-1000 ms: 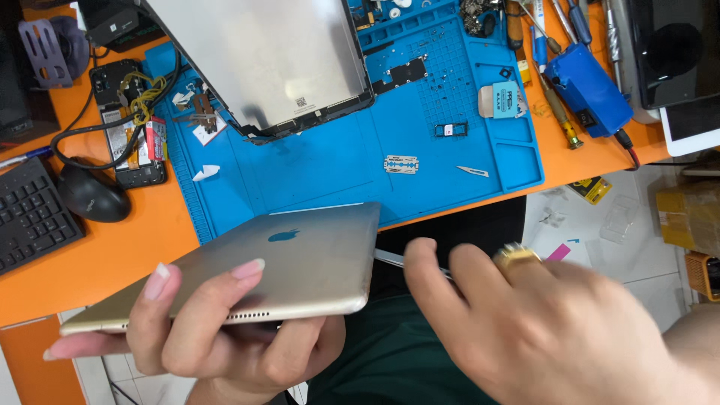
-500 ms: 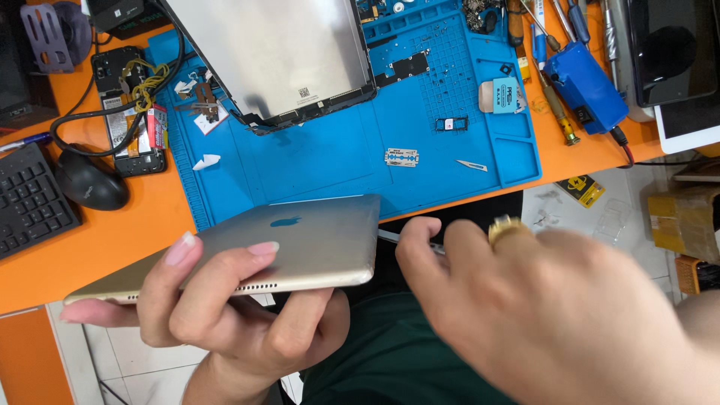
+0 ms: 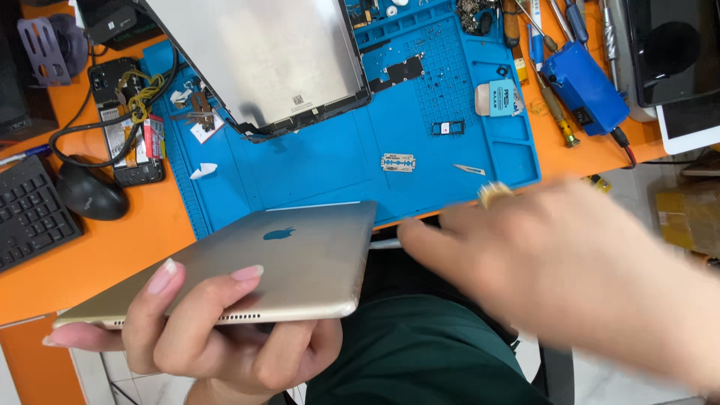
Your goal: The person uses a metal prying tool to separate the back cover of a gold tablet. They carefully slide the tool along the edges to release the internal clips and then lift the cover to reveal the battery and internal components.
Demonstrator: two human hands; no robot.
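Left hand (image 3: 217, 330) has the gold tablet shell (image 3: 262, 266) in a pinch grip: fingers curled over the metal back, thumb underneath, hold sits along the near long edge by the speaker holes. Shell is held back-up, roughly level, in the air in front of the worktop (image 3: 112, 255) edge and above my lap.

Right hand (image 3: 570, 270) is motion-blurred, just off the shell's right edge. A thin pale sliver (image 3: 386, 244) shows at that edge by my fingertips; can't tell if I'm pinching it, or whether that grip is closed or spread.

Handling call:
- thin metal, stiff, looks light enough for one hand
- smooth finish, likely slippery, so wrap the edge rather than squeeze the flat
- if the display is off, as the bare panel (image 3: 255, 60) lying on the blue mat (image 3: 337, 165) suggests, the shell probably flexes more than a sealed unit and the rim may be sharp
- best hold: long edges, fingers clear of the open seam on the right

On the mat: razor blade (image 3: 398, 162) and a small pointed blade (image 3: 469, 169), well apart from the shell. Mouse (image 3: 90, 193) and keyboard (image 3: 30, 214) at left.
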